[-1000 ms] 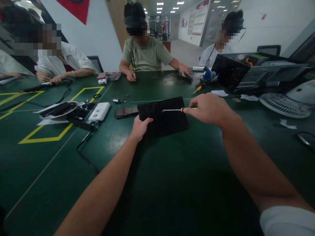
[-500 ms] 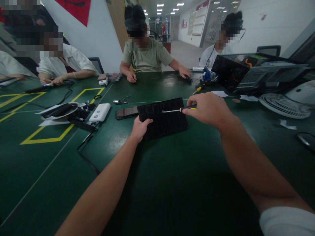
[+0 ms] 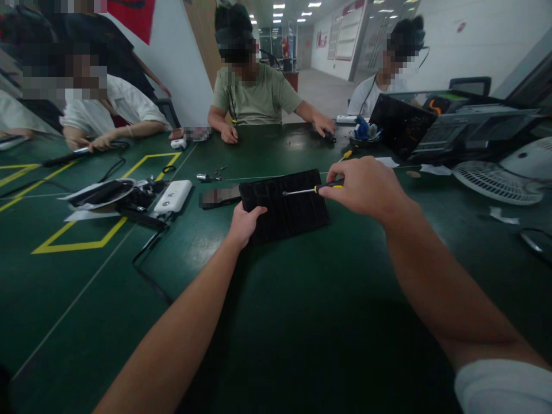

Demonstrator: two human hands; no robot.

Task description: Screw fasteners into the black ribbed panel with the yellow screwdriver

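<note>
black panel (image 3: 297,214) sits gripped in the left hand (image 3: 244,224), most fingers hidden; the right hand (image 3: 361,183) clasps a screwdriver (image 3: 318,189).

Bench (image 3: 276,322): passage toward near edge, between forearms (image 3: 444,276); obstructed ahead by black panel (image 3: 299,213), toward right edge by white fan (image 3: 495,183), computer case (image 3: 446,133).

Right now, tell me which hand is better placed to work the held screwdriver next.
Likely the right hand: it grips the screwdriver by its handle, the shaft reaching over the black panel. The left hand looks better kept for steadying, since it holds the panel's left side.
</note>
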